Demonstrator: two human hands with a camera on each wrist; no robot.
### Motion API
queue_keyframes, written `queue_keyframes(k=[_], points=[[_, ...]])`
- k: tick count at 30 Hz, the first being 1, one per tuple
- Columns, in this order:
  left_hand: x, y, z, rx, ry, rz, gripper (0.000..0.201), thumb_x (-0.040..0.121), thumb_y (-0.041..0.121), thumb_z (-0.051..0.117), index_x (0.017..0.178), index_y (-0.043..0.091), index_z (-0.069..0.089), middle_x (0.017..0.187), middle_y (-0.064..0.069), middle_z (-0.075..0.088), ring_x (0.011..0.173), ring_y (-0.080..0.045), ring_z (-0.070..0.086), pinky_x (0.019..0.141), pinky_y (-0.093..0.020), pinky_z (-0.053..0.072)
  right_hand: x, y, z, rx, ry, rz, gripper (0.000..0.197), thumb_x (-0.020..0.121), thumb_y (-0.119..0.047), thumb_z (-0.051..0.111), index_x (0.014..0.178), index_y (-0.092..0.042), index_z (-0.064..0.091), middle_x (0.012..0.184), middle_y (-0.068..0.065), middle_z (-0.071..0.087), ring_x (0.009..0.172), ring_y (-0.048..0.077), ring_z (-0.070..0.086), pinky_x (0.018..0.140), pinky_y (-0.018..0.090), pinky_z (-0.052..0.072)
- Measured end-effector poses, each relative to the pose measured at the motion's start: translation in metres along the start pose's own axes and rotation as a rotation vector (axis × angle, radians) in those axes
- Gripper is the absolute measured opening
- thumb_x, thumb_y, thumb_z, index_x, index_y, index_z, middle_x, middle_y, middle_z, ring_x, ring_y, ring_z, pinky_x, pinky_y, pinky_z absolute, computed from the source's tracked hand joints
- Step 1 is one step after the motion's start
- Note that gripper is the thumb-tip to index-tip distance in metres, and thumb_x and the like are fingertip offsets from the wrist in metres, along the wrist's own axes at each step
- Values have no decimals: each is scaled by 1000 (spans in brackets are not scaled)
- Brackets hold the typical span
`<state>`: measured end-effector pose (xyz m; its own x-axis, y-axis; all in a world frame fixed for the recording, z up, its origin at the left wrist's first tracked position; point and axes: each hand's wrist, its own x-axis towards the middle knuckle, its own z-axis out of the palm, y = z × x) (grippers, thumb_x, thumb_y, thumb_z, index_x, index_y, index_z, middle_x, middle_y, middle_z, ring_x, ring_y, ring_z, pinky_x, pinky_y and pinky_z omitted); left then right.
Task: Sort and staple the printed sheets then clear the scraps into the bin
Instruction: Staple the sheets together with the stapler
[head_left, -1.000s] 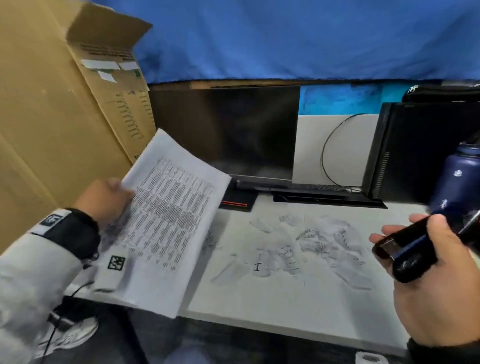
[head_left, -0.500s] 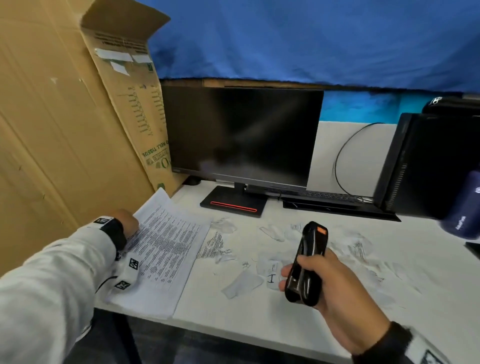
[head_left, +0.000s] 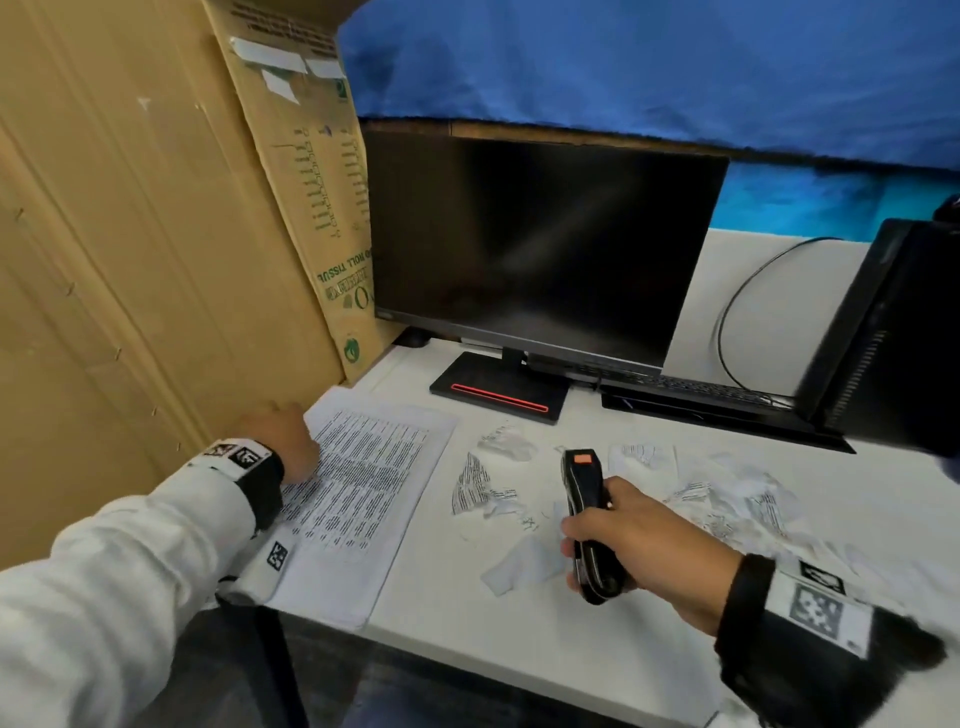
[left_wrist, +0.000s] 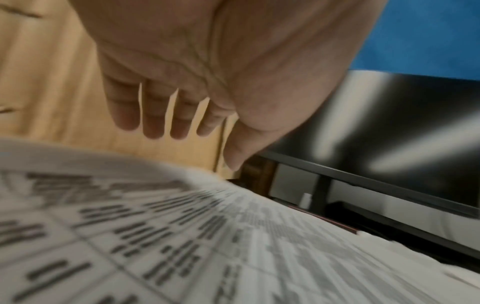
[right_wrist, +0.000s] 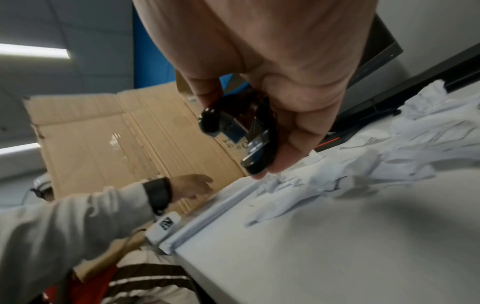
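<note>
The right hand (head_left: 631, 540) was wrapped tightly around a black stapler (head_left: 587, 525), holding it just above the white surface (head_left: 545, 649), nose pointing away from the person. The left hand (head_left: 288, 441) had its fingers straight and relaxed, gripping nothing; in the wrist view it hung just over the printed sheets (head_left: 358, 499), which lay flat beneath it at the surface's left edge, near corner overhanging. Torn paper scraps (head_left: 483, 483) lay scattered under and beyond the right hand. No bin was visible.

The risk, as I judged it: with the left hand not pinning the sheets, sliding the stapler onto a corner could skew the stack, so the staple would catch misaligned pages. The overhanging corner could also let the pile slip off. A stray scrap might get dragged in and stapled too.
</note>
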<state>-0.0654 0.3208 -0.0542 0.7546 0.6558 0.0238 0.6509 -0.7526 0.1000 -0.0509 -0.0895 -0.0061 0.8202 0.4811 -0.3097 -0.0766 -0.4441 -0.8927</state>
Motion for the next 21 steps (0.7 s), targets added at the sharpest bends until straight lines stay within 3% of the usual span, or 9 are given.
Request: queue_keyframes(k=[3,7,10,14,16,17,19,21], points=[[-47,29,-8,65,81,213,55,88,49,51,139,29,47,140,-6,49,129,-31,45,102,-43,42,15,10,-7,-154,6,27,35,83,-23,70,110,-16,49,95,17,72,72,26,70,68,38,56],[-97,70,-9,-124,-48,404,41,88,53,51,126,39,59,133,4,54,126,-22,46,104,-43,44,28,18,-22,-346,49,29,35,79,-28,73,106,-19,53,93,11,71,79,27,72,70,38,58],[-116,84,-1,-158,-127,446,41,88,55,53,124,37,61,130,6,56,122,-18,51,103,-40,45,28,22,-46,-495,9,36,36,74,-32,72,105,-21,55,88,13,75,74,26,73,67,38,58],[-122,82,15,-272,-281,381,43,83,55,57,118,31,64,123,7,63,112,-15,60,99,-36,48,10,15,-103,-831,-101,78,32,74,-34,70,103,-34,57,84,0,74,65,10,65,65,28,53],[-123,81,21,-279,-292,362,33,85,51,59,103,24,67,107,1,66,107,-19,64,95,-34,50,-1,7,-142,-981,-74,130,33,75,-32,70,105,-36,57,85,-4,72,65,4,64,61,20,51],[-124,81,23,-279,-271,363,35,84,49,59,93,15,65,96,-9,63,104,-24,65,91,-35,49,-7,3,-162,-1036,-35,161,33,74,-31,71,104,-37,58,83,-5,72,62,2,63,57,18,49],[-127,83,25,-288,-223,376,44,82,44,58,94,2,57,99,-12,59,101,-26,63,84,-34,50,-14,1,-210,-1099,83,188,39,61,-31,73,96,-38,60,76,-2,72,58,6,65,55,25,53],[-130,84,25,-283,-199,380,42,83,44,58,94,4,59,86,-10,57,87,-24,63,69,-30,44,-13,4,-266,-1015,208,164,46,41,-31,71,86,-39,63,70,8,71,59,26,68,57,43,58]])
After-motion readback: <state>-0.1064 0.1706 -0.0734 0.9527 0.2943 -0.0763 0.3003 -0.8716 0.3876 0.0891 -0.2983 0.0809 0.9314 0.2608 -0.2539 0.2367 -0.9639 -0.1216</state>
